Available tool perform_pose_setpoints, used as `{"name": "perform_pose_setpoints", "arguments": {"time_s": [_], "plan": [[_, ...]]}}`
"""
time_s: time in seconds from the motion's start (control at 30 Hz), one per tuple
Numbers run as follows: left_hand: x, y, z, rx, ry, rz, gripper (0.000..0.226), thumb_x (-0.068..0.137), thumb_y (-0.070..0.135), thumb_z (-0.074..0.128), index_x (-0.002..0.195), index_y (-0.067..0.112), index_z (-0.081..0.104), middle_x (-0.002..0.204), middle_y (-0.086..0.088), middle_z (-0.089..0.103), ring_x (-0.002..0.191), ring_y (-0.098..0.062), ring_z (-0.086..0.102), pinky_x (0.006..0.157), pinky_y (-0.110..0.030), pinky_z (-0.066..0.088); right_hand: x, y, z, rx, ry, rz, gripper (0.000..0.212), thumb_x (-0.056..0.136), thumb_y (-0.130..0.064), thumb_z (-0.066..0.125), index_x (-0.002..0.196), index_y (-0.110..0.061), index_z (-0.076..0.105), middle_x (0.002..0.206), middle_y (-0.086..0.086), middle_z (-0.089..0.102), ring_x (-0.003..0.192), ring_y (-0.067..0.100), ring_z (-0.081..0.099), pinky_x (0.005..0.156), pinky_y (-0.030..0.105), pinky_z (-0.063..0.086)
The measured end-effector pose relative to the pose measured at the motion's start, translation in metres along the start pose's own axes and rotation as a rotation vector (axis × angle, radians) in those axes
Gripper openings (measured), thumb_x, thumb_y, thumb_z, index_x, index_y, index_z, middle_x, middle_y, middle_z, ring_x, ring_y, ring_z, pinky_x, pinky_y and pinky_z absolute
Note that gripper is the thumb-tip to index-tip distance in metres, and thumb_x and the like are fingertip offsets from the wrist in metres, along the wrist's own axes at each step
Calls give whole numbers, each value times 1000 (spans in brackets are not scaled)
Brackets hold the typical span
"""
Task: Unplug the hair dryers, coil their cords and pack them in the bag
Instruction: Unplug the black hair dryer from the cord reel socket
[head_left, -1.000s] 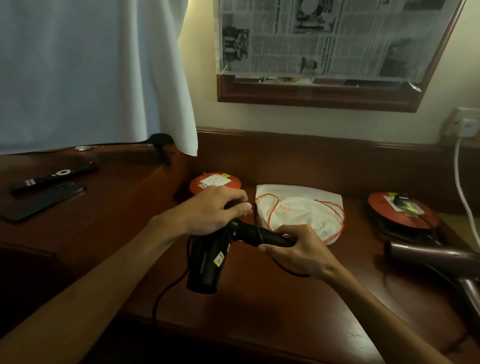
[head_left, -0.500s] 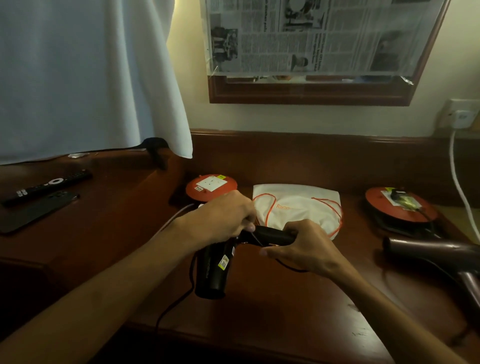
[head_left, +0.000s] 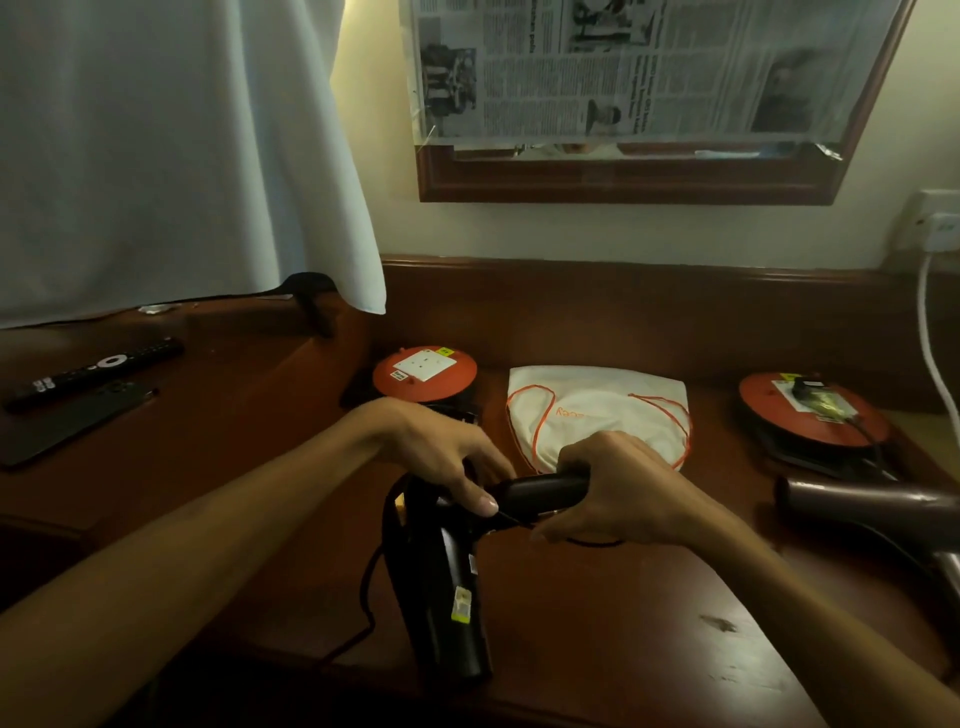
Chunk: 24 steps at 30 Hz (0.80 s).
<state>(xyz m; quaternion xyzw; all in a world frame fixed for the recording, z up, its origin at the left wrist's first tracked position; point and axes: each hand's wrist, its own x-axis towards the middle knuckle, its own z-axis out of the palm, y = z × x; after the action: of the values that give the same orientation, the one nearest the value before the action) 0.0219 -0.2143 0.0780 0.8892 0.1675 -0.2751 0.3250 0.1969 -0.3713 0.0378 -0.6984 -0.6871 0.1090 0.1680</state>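
Above the surface (head_left: 597, 639), right hand (head_left: 618, 488) grips black dryer (head_left: 447, 587) handle, left hand (head_left: 441, 452) pinches its cord (head_left: 369, 592); bag (head_left: 597, 410) behind.

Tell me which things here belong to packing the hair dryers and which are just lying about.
For the job:
black hair dryer, held by left hand and right hand
its black cord
brown hair dryer
white drawstring bag with orange cord

Lying about:
black remote control
dark phone
hanging white cloth
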Motion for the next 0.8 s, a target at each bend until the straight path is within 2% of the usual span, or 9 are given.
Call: {"name": "perform_pose_setpoints", "arguments": {"time_s": [0.2, 0.33, 0.4, 0.43, 0.53, 0.6, 0.67, 0.73, 0.8], "plan": [[-5, -9, 4, -190, 194, 171, 23, 100, 24, 63, 122, 24, 68, 117, 1, 72, 111, -17, 69, 100, -37, 52, 9, -5, -28, -113, 38, -39, 49, 65, -66, 81, 90, -25, 70, 75, -6, 66, 68, 11, 62, 63, 34, 57], [-4, -18, 2, -295, 429, 206, 23, 100, 21, 64, 122, 15, 68, 118, -5, 71, 113, -18, 68, 102, -38, 50, 15, -4, -38, -306, 352, -134, 69, 70, -71, 73, 122, -27, 61, 118, -7, 56, 111, 13, 45, 99, 35, 42], [-1, -25, 4, -423, 553, 232, 38, 96, 31, 65, 129, 12, 65, 122, -8, 70, 116, -21, 67, 107, -46, 48, 9, -7, -35, -291, 577, -160, 67, 76, -63, 74, 126, -20, 61, 130, 1, 55, 125, 21, 42, 104, 38, 35], [-1, -29, 5, -526, 617, 253, 47, 94, 35, 67, 134, 10, 62, 125, -10, 69, 118, -24, 67, 109, -50, 47, 3, -12, -32, -219, 708, -172, 57, 80, -56, 74, 120, -16, 64, 126, 4, 58, 121, 22, 46, 99, 36, 37], [0, -32, 2, -843, 760, 384, 62, 88, 36, 74, 138, 4, 56, 128, -18, 66, 124, -39, 62, 112, -61, 42, -25, -46, 4, 160, 957, -287, 26, 92, -29, 66, 78, -7, 63, 80, 3, 59, 74, 15, 50, 66, 22, 37], [0, -28, -1, -989, 833, 455, 59, 88, 31, 74, 136, 2, 56, 124, -19, 66, 124, -41, 61, 112, -60, 42, -37, -68, 50, 225, 885, -357, 41, 97, -28, 59, 62, -8, 53, 65, 1, 49, 59, 13, 41, 54, 24, 33], [-1, -22, -3, -1053, 912, 480, 49, 92, 25, 67, 134, 1, 57, 120, -18, 68, 120, -38, 64, 110, -55, 46, -37, -79, 94, 290, 715, -266, 45, 98, -47, 55, 65, -16, 53, 68, -6, 50, 59, 8, 44, 53, 20, 35], [-1, -15, -1, -1103, 960, 508, 46, 94, 23, 61, 133, -1, 57, 118, -18, 69, 115, -34, 68, 103, -47, 54, -27, -81, 113, 446, 438, 14, 42, 91, -68, 52, 91, -27, 61, 89, -17, 55, 77, -1, 54, 66, 13, 40], [0, -7, 2, -1176, 994, 537, 45, 92, 24, 61, 130, -1, 58, 114, -16, 71, 108, -30, 71, 92, -39, 59, -11, -77, 120, 647, 219, 122, 54, 84, -73, 59, 121, -33, 58, 115, -22, 56, 104, -7, 55, 86, 17, 47]]}}
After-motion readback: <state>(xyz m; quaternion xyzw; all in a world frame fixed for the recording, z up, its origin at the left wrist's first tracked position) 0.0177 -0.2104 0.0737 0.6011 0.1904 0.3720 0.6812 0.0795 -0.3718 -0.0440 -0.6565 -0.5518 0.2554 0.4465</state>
